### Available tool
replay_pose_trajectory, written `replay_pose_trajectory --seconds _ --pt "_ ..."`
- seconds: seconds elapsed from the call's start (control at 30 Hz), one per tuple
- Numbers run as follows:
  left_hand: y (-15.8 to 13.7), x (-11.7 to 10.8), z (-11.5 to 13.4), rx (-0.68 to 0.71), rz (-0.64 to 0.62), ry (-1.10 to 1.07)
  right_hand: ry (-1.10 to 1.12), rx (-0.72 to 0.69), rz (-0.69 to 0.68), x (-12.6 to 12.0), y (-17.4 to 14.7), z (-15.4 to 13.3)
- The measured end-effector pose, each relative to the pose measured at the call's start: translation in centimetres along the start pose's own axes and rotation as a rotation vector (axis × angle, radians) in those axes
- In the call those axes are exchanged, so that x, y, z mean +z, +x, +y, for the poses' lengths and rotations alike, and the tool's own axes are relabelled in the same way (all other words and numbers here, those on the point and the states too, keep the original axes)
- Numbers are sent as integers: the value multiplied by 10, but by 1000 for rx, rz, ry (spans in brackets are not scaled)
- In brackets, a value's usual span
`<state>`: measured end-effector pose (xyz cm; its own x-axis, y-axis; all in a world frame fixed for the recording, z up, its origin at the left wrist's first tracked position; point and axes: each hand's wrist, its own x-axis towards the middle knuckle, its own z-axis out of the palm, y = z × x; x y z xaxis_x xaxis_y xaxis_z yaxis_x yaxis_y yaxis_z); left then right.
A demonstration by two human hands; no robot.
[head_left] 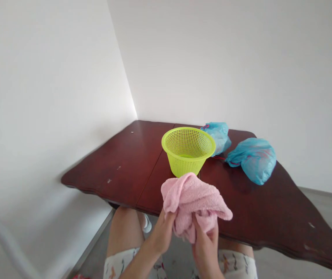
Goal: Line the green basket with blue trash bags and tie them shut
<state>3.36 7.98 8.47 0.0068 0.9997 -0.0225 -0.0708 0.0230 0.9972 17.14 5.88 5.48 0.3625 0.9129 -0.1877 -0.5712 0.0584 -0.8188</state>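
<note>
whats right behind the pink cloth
A green basket stands on the table behind the pink cloth. The cloth hides a bit of the basket's lower edge and some of the table.

Two bags (259, 162) (218, 138), one basket (183, 166), one cloth (193, 198)

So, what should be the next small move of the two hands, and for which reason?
Probably spread the pink terry towel open a little: the left hand and right hand both grip it, yet it is bunched up, folds hiding much of its surface, in front of the lime-green plastic basket.
</note>
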Motion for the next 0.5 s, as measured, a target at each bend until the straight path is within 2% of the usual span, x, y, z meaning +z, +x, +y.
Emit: replay_pose_trajectory --seconds 0.07,0.13,0.3,0.33,0.4,0.47,0.5 --pt "12 -4 0 -50 -20 -165 -36 -16 57 -8 13 -13" --pt "23 -11 5 -4 -26 -155 -83 -11 63 -12 27 -32" --pt "27 -35 21 381 48 268 -122 47 97 -8 47 -68" --pt "24 -38 24 425 0 344 -122 75 91 -7 46 -70" --pt "17 -37 29 415 -203 384 -103 172 45 -3 40 -68" --pt "11 -26 27 293 -412 261 -54 277 -24 -1 30 -59" --pt "8 -17 23 232 -458 172 -27 300 -42 0 25 -53"
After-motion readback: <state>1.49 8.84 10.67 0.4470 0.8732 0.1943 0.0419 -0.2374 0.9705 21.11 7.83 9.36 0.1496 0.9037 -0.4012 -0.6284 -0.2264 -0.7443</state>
